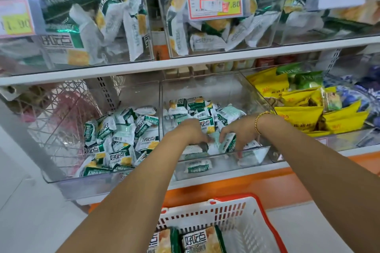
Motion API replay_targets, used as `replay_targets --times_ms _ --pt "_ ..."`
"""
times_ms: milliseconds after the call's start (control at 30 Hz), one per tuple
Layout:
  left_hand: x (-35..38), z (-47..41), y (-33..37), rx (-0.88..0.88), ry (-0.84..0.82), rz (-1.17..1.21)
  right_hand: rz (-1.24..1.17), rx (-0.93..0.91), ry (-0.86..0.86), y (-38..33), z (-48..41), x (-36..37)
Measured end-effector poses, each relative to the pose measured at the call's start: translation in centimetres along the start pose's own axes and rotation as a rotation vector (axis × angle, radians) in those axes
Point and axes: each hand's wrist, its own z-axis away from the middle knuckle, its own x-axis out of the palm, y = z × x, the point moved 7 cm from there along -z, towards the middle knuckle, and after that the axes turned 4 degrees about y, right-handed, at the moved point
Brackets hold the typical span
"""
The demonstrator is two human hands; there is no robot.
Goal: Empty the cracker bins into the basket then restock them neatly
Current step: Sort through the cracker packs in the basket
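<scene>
Cracker bins: 2 clear bins sit side by side on the lower shelf. The left bin (82,188) is heaped with green-and-white packets, and the middle bin (222,86) holds a thinner pile (197,107).
Basket: the white basket (236,201) with a red rim stands below the shelf, under both forearms. A few larger packs show at its near end.
Step in hand: judged to be the emptying stage, working on the middle bin. Both bins hold plenty, so restocking looks far off.
Next move: likely calls for lifting the gathered handful over the bin's front wall and lowering it into the basket without shedding loose packets.
Left hand: the left hand (191,131) reaches into the middle bin with its fingers bent down among the packets. I cannot tell whether they clasp any.
Right hand: the right hand (238,129) is just beside it, thumb and fingers curled round 1 packet.
Gripped packet: the gripped packet (227,143) stands tilted on edge between that thumb and those fingers. It is near the front wall, close to the left fingertips.
</scene>
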Motion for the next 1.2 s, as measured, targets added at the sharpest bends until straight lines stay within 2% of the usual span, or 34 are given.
replay_targets --times_ms 100,333,467,633,767,867,967,1100,1200 --pt "-1.8 -2.1 0.2 -0.047 0.204 0.079 -0.062 -0.012 0.071 0.4 0.6 -0.7" --pt "0.5 -4.2 -0.2 -0.048 0.169 -0.068 -0.249 -0.010 0.196 1.4 2.4 -2.6" --pt "0.2 -4.1 -0.4 -0.153 0.169 -0.097 -0.394 -0.037 0.303 1.8 3.5 -3.3" --pt "0.4 -3.4 -0.3 -0.193 0.159 0.098 -0.527 -0.054 0.383 1.7 4.9 -2.9" --pt "-1.3 -0.7 0.6 -0.166 0.187 0.226 -0.844 -0.120 0.422 2.1 8.2 -2.7" --pt "-4.1 4.2 1.6 -0.022 0.342 0.465 -1.112 -0.211 0.381 2.1 11.2 -1.1" --pt "-5.2 11.7 1.3 0.078 0.443 0.623 -1.212 -0.235 0.304 1.9 12.8 2.4" --pt "-1.0 18.7 -1.8 0.070 0.426 0.578 -1.253 -0.189 0.139 1.1 11.8 9.5" --pt "5.6 21.0 -3.9 0.010 0.278 0.479 -1.214 -0.155 -0.039 -0.7 10.0 16.4"
